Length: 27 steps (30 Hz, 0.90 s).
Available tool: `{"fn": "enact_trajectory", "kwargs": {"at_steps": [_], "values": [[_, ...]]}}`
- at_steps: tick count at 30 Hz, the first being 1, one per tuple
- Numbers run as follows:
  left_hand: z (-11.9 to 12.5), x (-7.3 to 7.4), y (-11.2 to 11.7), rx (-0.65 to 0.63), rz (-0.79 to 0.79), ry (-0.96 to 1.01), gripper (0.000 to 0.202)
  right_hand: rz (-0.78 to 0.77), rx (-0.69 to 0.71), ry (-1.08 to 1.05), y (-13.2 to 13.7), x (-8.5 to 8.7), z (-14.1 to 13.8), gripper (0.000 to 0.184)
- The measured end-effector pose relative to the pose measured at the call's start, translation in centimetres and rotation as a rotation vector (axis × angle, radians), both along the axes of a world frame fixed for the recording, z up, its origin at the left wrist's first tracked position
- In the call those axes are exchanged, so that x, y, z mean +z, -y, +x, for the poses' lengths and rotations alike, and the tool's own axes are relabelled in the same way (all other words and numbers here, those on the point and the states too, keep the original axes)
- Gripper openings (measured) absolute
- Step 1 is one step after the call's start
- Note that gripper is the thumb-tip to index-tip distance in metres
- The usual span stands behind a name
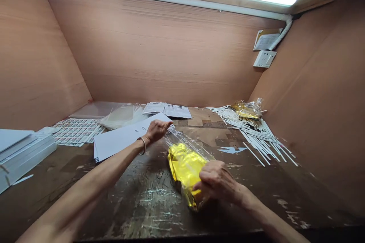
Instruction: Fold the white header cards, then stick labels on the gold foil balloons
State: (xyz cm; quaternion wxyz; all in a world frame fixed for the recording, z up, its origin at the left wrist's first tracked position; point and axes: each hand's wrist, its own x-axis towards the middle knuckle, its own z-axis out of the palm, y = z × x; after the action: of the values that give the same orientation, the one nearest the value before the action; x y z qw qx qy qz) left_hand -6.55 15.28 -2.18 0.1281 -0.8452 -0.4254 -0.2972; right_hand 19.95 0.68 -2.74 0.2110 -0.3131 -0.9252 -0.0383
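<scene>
A clear plastic bag (188,136) with shiny gold foil material (184,165) inside lies slanted at the middle of the worktable. My left hand (157,130) is closed on the bag's far end, where the plastic is drawn out taut. Along the near right side of the bag, my right hand (216,180) is closed with its fingers curled against the plastic and the foil. A bracelet circles my left wrist. Under and beside my left hand lie long white card sheets (116,140) with small dark hooked marks.
Many white sticks (259,136) are strewn at the right, with another gold foil packet (246,110) on them. Printed label sheets (76,131), clear plastic sleeves (122,117) and printed cards (178,111) lie at the back left. A white box (28,152) stands far left. Wooden walls (159,53) enclose the table.
</scene>
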Motion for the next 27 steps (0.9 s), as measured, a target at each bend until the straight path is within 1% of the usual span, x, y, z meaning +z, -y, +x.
{"fn": "enact_trajectory", "kwargs": {"at_steps": [2, 4, 7, 9, 10, 12, 13, 14, 16, 18, 20, 21, 22, 23, 24, 25, 27], "values": [[0.0, -0.1, 0.4, 0.009, -0.009, 0.022, 0.065, 0.022, -0.035, 0.032, -0.9, -0.1, 1.6, 0.037], [0.0, 0.1, 1.4, -0.034, -0.033, 0.02, 0.064, 0.028, -0.088, 0.062, -1.9, -0.2, 3.2, 0.037], [-0.1, 0.9, 3.5, -0.204, -0.098, -0.056, 0.058, 0.022, -0.175, 0.091, -2.8, -0.2, 5.3, 0.035], [-0.3, 1.8, 5.0, -0.325, -0.138, -0.178, 0.049, -0.003, -0.21, 0.11, -2.9, 0.5, 6.1, 0.034], [-0.3, 2.2, 5.7, -0.369, -0.151, -0.243, 0.043, -0.018, -0.222, 0.106, -2.9, 1.1, 6.1, 0.032], [-0.1, 3.2, 6.9, -0.432, -0.178, -0.326, 0.032, -0.045, -0.223, 0.044, -2.8, 2.7, 5.3, 0.025], [0.2, 3.6, 7.4, -0.455, -0.197, -0.326, 0.03, -0.061, -0.201, -0.008, -2.7, 3.6, 4.4, 0.025], [0.6, 4.1, 7.9, -0.483, -0.224, -0.295, 0.03, -0.083, -0.16, -0.067, -2.7, 4.5, 3.3, 0.03], [1.6, 4.9, 8.5, -0.538, -0.325, -0.159, 0.031, -0.172, -0.033, -0.178, -2.8, 5.6, 0.7, 0.044], [2.7, 5.3, 9.0, -0.589, -0.482, 0.047, 0.028, -0.33, 0.083, -0.266, -3.0, 5.8, -1.9, 0.048], [3.3, 5.3, 9.2, -0.591, -0.639, 0.243, 0.025, -0.467, 0.135, -0.301, -3.2, 5.1, -3.7, 0.041], [3.5, 5.2, 9.2, -0.567, -0.672, 0.318, 0.025, -0.491, 0.144, -0.283, -3.2, 4.6, -4.2, 0.034], [3.5, 5.0, 9.2, -0.538, -0.664, 0.359, 0.025, -0.478, 0.143, -0.236, -3.2, 4.1, -4.4, 0.028], [3.4, 4.7, 9.2, -0.508, -0.615, 0.35, 0.027, -0.432, 0.132, -0.171, -3.1, 3.5, -4.4, 0.023], [3.3, 4.5, 9.2, -0.484, -0.535, 0.284, 0.028, -0.365, 0.115, -0.098, -3.0, 3.0, -4.2, 0.023], [3.1, 4.4, 9.3, -0.467, -0.439, 0.166, 0.029, -0.294, 0.099, -0.026, -2.9, 2.5, -3.8, 0.024], [2.8, 4.1, 9.6, -0.422, -0.27, -0.151, 0.032, -0.177, 0.071, 0.07, -2.7, 1.8, -3.1, 0.027]]}}
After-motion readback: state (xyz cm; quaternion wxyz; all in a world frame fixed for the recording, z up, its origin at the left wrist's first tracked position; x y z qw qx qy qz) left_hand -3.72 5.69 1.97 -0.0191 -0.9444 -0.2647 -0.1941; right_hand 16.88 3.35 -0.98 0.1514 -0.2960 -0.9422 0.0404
